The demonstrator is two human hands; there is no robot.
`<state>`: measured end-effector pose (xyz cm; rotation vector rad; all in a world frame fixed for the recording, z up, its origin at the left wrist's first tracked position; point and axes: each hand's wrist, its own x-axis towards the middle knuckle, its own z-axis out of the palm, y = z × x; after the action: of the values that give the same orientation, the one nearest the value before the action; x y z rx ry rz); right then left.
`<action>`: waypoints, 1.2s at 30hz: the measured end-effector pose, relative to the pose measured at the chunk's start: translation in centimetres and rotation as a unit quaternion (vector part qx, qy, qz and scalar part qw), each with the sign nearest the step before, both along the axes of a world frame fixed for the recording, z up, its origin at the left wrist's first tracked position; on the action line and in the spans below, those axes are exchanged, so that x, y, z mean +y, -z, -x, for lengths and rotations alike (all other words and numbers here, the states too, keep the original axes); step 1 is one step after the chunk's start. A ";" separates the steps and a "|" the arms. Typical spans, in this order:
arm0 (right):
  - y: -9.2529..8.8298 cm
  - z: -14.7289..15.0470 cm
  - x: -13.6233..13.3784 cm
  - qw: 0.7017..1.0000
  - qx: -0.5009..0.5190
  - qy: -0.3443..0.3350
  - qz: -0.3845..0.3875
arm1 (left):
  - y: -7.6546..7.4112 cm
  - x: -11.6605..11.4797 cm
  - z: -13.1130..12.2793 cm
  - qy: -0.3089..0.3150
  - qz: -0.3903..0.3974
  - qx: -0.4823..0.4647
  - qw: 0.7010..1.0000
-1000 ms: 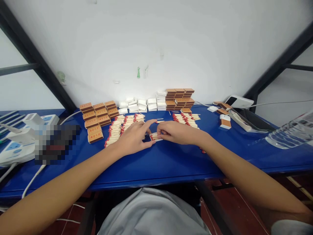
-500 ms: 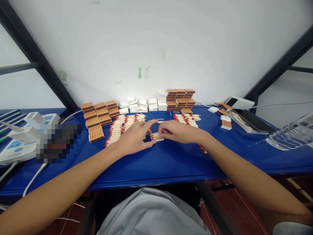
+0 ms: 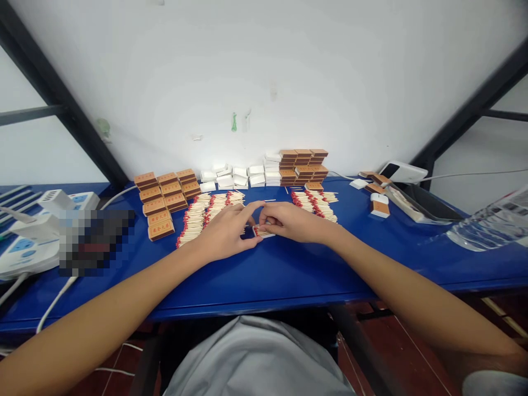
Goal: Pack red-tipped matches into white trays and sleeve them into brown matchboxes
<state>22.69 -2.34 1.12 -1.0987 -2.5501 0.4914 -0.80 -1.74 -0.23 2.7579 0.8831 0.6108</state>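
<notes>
A small white matchbox tray (image 3: 269, 235) with red-tipped matches in it lies on the blue table between my hands. My left hand (image 3: 225, 231) grips the tray's left end, its thumb at the near corner and its fingers arched over the far side. Curled over the tray from the right, my right hand (image 3: 289, 221) has its fingertips pinched at the matches inside; they partly hide the contents. Left of the tray, partly behind my left hand, are rows of loose matches (image 3: 193, 217). More matches (image 3: 319, 206) lie beyond my right hand.
Stacked brown matchboxes (image 3: 160, 198) stand at the left. White trays (image 3: 240, 177) and more brown matchboxes (image 3: 303, 165) line the wall. A power strip (image 3: 37, 242) and pixelated dark object are far left. A white device (image 3: 402, 171) and clear plastic bottle (image 3: 487, 225) are right.
My right hand has shifted slightly left along the tray, its fingers now further over the matches. My left hand keeps its hold. The whole view has moved a little.
</notes>
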 end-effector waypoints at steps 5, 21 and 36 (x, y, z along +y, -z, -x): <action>-0.4 -1.2 0.6 0.999 0.003 0.024 -0.032 | 0.0 0.0 0.0 0.000 0.004 -0.001 1.000; 1.4 -3.6 3.6 0.982 -0.091 0.145 -0.086 | -0.3 -0.2 -0.1 -0.011 0.011 0.004 1.000; -1.3 -2.0 -0.7 0.995 -0.085 0.033 -0.048 | 0.0 -0.3 -0.1 -0.014 0.010 -0.001 1.000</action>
<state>24.68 -3.00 2.43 -1.2335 -2.6394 0.2673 -0.71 -1.99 -0.19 2.7307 0.9242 0.6062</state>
